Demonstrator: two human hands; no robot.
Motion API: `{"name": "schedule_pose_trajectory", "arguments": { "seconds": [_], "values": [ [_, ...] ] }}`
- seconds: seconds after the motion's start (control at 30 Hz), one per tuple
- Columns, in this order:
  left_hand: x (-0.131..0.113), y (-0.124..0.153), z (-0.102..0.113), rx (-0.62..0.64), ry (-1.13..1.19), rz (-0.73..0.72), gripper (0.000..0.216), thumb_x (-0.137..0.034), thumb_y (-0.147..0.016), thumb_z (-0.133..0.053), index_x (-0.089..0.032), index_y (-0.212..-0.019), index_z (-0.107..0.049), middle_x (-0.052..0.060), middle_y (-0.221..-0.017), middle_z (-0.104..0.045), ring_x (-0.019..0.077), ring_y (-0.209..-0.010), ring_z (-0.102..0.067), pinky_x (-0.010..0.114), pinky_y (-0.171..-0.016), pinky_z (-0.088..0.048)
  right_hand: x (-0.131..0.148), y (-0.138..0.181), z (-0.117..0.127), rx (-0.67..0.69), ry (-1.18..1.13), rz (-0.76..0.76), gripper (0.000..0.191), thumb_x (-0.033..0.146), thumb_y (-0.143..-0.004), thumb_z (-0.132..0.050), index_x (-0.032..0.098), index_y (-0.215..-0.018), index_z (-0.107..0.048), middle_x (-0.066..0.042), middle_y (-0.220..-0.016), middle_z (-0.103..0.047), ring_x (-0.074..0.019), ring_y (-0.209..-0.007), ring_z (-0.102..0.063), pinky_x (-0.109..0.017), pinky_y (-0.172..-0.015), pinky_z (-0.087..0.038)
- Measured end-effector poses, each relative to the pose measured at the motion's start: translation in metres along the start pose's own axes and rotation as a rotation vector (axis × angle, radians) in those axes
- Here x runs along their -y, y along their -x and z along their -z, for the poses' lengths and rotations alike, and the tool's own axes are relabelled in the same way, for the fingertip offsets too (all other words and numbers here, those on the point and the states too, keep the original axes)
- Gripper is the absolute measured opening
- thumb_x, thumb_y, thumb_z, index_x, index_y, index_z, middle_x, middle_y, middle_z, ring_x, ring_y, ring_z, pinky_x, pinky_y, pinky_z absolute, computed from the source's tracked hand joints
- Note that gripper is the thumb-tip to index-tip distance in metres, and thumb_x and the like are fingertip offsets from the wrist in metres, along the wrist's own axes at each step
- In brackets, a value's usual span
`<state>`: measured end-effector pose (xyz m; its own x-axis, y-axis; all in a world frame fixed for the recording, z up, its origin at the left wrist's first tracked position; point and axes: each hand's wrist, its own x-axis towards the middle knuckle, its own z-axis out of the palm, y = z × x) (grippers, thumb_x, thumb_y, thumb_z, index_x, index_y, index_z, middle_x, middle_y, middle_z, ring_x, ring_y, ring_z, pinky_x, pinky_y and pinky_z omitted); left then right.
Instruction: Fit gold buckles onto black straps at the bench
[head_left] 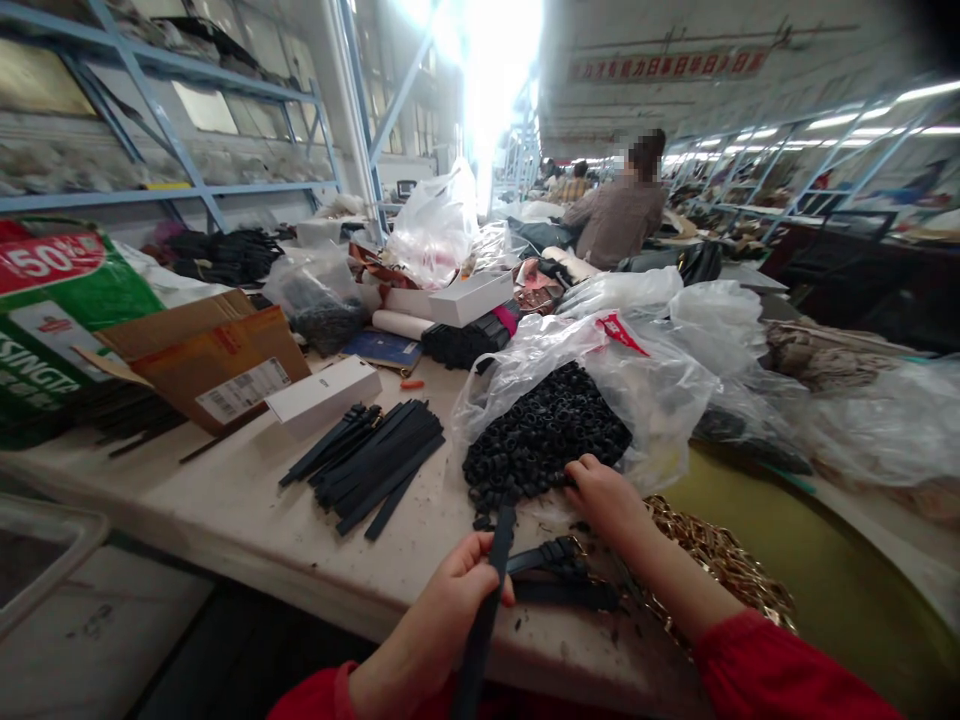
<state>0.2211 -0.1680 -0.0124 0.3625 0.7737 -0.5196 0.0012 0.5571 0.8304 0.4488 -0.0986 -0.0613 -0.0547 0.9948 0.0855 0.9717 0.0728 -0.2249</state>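
Observation:
My left hand (469, 580) is closed around a black strap (491, 600), which slants up with its free end near the bag. At the front edge of a pile of small black strap loops (547, 430), my right hand (604, 495) has its fingers pinched on a loop. The pile spills from an open clear plastic bag (660, 370). Between my hands lie black straps with gold buckles (551, 560). Right of them, partly behind my right forearm, is a heap of gold buckles (727, 560). A bundle of black straps (382, 455) rests to the left.
On the table (225, 510) stand a white box (326, 390) and an open cardboard box (217, 360), with a green bag (67, 310) at far left. Plastic bags and materials crowd the back. A person (619, 215) faces away beyond the table.

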Motion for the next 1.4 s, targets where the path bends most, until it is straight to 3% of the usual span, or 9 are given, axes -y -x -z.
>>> {"name": "schedule_pose_trajectory", "arguments": {
  "seconds": [0.13,0.27,0.5,0.67,0.87,1.13,1.23,1.3,1.4],
  "values": [
    [0.001,-0.002,-0.001,0.019,-0.065,-0.076,0.034,-0.014,-0.067,-0.036,-0.016,-0.099,-0.046,-0.004,-0.066,-0.052,0.0075,-0.048,-0.046,0.018,-0.047,-0.037,0.008,0.011,0.009,-0.054,-0.188,-0.039,0.011,0.018,-0.075,-0.050,0.015,-0.084,-0.056,-0.008,-0.086,-0.058,-0.0207,-0.078,-0.057,-0.030,-0.069,-0.041],
    [-0.001,-0.012,-0.002,0.023,-0.382,-0.297,0.021,-0.020,-0.079,-0.035,-0.016,-0.093,-0.050,-0.004,-0.063,-0.049,0.0086,-0.046,-0.042,0.020,-0.045,-0.032,0.035,0.036,0.017,0.000,-0.464,-0.034,0.019,0.033,-0.080,-0.044,0.017,-0.083,-0.054,-0.002,-0.070,-0.061,-0.0150,-0.061,-0.057,-0.025,-0.055,-0.044],
    [-0.002,-0.001,-0.004,-0.048,-0.778,-0.469,0.023,-0.029,-0.084,-0.040,-0.018,-0.078,-0.060,0.002,-0.069,-0.059,0.0154,-0.065,-0.054,0.023,-0.058,-0.033,0.066,0.079,0.026,0.195,-1.277,-0.200,0.039,0.046,-0.068,-0.063,0.018,-0.094,-0.059,0.001,-0.065,-0.062,-0.0113,-0.049,-0.052,-0.024,-0.048,-0.042],
    [0.007,0.008,-0.007,-0.096,-0.907,-0.468,0.022,-0.027,-0.085,-0.040,-0.020,-0.076,-0.059,0.003,-0.069,-0.063,0.0170,-0.065,-0.056,0.024,-0.058,-0.032,0.066,0.091,0.024,0.177,-1.404,-0.284,0.043,0.057,-0.065,-0.063,0.016,-0.081,-0.062,0.000,-0.060,-0.062,-0.0121,-0.049,-0.051,-0.025,-0.048,-0.041],
    [0.015,0.021,-0.013,-0.076,-0.946,-0.453,0.021,-0.026,-0.085,-0.039,-0.020,-0.076,-0.058,0.004,-0.071,-0.063,0.0177,-0.065,-0.056,0.024,-0.058,-0.031,0.068,0.105,0.021,0.049,-1.411,-0.316,0.039,0.053,-0.060,-0.071,0.018,-0.058,-0.053,0.003,-0.055,-0.054,-0.0119,-0.054,-0.049,-0.025,-0.056,-0.041],
    [0.017,0.028,-0.012,0.097,-0.980,-0.407,0.023,-0.024,-0.083,-0.040,-0.018,-0.073,-0.060,0.005,-0.073,-0.063,0.0187,-0.071,-0.057,0.024,-0.061,-0.035,0.079,0.126,0.002,0.099,-1.453,-0.361,0.044,0.055,-0.055,-0.072,0.017,-0.075,-0.061,0.003,-0.055,-0.056,-0.0121,-0.048,-0.050,-0.026,-0.051,-0.040],
    [0.018,0.031,-0.011,0.148,-0.823,-0.248,0.026,-0.026,-0.084,-0.038,-0.017,-0.099,-0.057,0.003,-0.070,-0.062,0.0171,-0.059,-0.055,0.024,-0.055,-0.037,0.080,0.132,0.001,0.114,-1.457,-0.360,0.041,0.050,-0.058,-0.073,0.017,-0.079,-0.062,0.003,-0.055,-0.058,-0.0125,-0.051,-0.051,-0.025,-0.054,-0.040],
    [0.022,0.031,-0.010,0.187,-0.711,-0.165,0.038,-0.030,-0.086,-0.036,-0.016,-0.121,-0.044,0.003,-0.073,-0.062,0.0173,-0.058,-0.056,0.025,-0.056,-0.041,0.085,0.137,0.000,0.145,-1.491,-0.358,0.036,0.047,-0.061,-0.072,0.018,-0.078,-0.061,0.004,-0.055,-0.058,-0.0122,-0.052,-0.052,-0.025,-0.055,-0.040],
    [0.027,0.028,-0.007,0.169,-0.649,-0.241,0.042,-0.036,-0.086,-0.040,-0.017,-0.123,-0.043,0.009,-0.099,-0.063,0.0204,-0.087,-0.057,0.027,-0.077,-0.041,0.086,0.140,0.000,0.183,-1.539,-0.285,0.032,0.046,-0.065,-0.069,0.018,-0.078,-0.060,0.002,-0.066,-0.062,-0.0140,-0.062,-0.055,-0.025,-0.059,-0.042]
  ]
}}
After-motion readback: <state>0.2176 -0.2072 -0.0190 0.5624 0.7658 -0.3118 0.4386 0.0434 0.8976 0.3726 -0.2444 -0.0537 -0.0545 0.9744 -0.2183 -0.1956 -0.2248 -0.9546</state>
